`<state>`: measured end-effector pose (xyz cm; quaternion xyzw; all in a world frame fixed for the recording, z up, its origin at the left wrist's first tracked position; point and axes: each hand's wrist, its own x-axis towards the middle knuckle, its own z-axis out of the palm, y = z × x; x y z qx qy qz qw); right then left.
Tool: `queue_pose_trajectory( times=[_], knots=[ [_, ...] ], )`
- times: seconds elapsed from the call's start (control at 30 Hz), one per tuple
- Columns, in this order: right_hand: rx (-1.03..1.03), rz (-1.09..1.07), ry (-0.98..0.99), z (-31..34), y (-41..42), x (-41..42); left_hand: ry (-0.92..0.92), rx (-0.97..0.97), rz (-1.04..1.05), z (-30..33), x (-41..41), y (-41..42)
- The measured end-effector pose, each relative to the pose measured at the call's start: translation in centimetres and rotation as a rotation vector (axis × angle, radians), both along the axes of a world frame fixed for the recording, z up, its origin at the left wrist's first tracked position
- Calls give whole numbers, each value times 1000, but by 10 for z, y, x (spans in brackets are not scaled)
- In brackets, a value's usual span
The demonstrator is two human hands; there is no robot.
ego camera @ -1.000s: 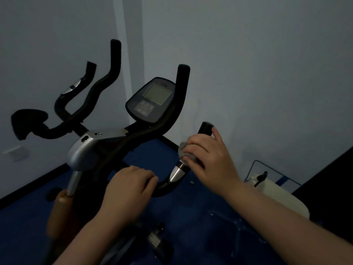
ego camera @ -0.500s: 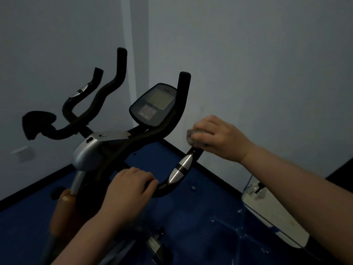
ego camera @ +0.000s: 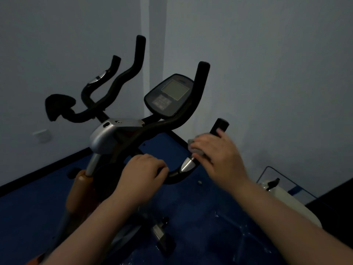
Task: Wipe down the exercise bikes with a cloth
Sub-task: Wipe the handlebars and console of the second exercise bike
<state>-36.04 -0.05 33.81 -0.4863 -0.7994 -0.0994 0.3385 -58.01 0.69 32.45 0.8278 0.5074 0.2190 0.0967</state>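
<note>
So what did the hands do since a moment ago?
The right hand slid the cloth up the handle to its tip, then back down toward the silver part. The left hand stayed gripping the lower bar.

The room is dim. Two pale grey walls [ego camera: 267, 54] meet in a far corner, where a lighter vertical strip [ego camera: 152, 44] runs. A dark baseboard [ego camera: 47, 169] follows the left wall. The floor [ego camera: 28, 217] is blue. A small white wall socket [ego camera: 43, 135] sits low on the left.
</note>
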Motion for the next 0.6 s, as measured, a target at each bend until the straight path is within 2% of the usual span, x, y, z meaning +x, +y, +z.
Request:
queue_pose_trajectory(
  times=[0.07, 0.17, 0.23, 0.37, 0.47, 0.6],
  knots=[
    [-31, -23, -1, 10, -1, 7, -144, -14, 69, 2, -2, -3],
    [-56, 8, 106, -6, -20, -26, -284, 105, 306, 1, -12, -8],
    [-93, 58, 19, -27, -33, -63, -311, 143, 425, -6, -20, -11],
    [-173, 6, -87, -30, -17, -98, -400, 74, 653, -19, -32, -20],
    [-265, -42, -212, -26, 6, -105, -468, 23, 684, -22, -33, -21],
    [-223, -88, -232, -29, 5, -108, -448, -18, 691, -22, -32, -21]
  ],
)
